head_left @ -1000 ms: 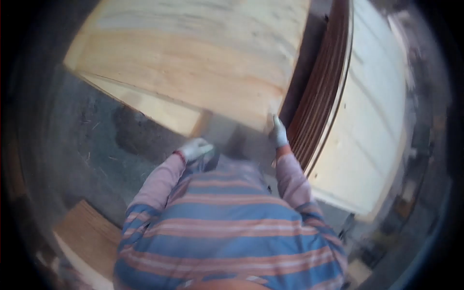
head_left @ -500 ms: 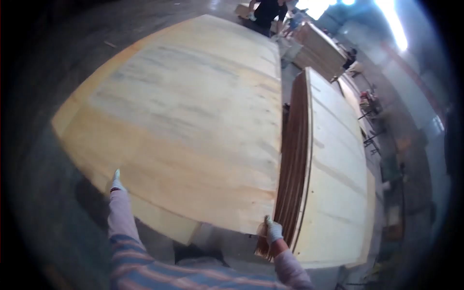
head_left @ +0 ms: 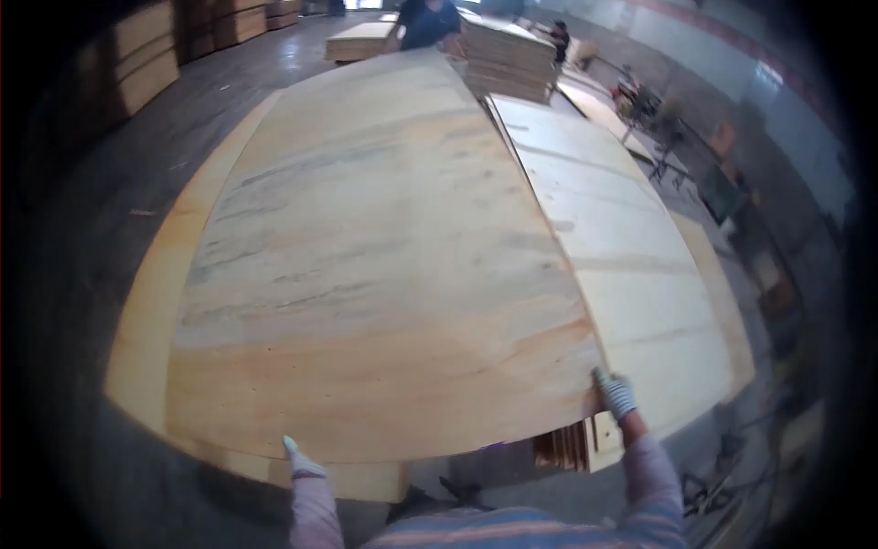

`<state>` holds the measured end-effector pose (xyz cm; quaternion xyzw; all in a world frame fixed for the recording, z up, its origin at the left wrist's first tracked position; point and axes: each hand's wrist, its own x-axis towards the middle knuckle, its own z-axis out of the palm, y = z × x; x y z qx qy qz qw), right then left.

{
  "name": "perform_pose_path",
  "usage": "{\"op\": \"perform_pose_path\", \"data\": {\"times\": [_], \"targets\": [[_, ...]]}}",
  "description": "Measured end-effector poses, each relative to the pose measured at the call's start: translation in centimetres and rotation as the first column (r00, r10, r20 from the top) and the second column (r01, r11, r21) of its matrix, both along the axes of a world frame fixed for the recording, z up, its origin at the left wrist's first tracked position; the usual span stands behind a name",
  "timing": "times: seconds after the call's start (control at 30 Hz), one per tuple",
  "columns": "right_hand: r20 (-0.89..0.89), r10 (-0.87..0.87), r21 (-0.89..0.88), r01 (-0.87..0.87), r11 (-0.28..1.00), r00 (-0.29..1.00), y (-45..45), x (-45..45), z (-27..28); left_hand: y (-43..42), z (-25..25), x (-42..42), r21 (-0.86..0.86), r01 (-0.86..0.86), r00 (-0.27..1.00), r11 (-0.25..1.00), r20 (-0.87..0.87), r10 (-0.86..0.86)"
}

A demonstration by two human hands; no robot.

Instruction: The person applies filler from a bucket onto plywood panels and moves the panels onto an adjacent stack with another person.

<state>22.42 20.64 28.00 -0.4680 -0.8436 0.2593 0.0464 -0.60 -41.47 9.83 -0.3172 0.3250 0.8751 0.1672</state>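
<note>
A large, thin wood veneer sheet [head_left: 393,274] with grey streaks and an orange-brown near band spreads in front of me. My left hand [head_left: 302,459], in a pale glove, grips its near edge, thumb on top and fingers hidden beneath. At the near right corner, my gloved right hand [head_left: 616,393] is closed on the same sheet. The sheet's right side overlaps a stack of boards [head_left: 640,274] with a pale top. Under its left side shows another yellowish sheet [head_left: 151,339].
A person in a dark top [head_left: 428,27] stands at the sheet's far end. Behind are more board stacks [head_left: 508,59], with another person [head_left: 559,38] beside them. Tall stacks [head_left: 146,55] line the far left. Metal stands [head_left: 672,151] are along the right.
The veneer sheet has shifted right, now covering part of the right-hand stack and baring a strip of the sheet below. Both hands moved right with it. My view has also turned.
</note>
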Motion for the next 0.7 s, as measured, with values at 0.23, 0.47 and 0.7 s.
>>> {"op": "perform_pose_path", "data": {"times": [0.23,0.47,0.7], "targets": [[0.071,-0.220,0.526,0.151,0.837,0.973,-2.7,6.1,8.8,1.0,3.7,2.8,0.108,0.407,0.913,0.907,-0.091,-0.399],[0.096,-0.281,0.241,0.252,0.937,0.955,-3.0,6.1,-4.8,5.2,11.1,-2.9,-0.406,0.709,0.690,0.576,0.233,-0.685],[0.038,-0.192,-0.342,0.193,0.919,0.981,-10.4,4.1,-15.6,23.0,25.5,1.1,-0.649,0.605,0.522,0.461,-0.114,-0.845]]}}
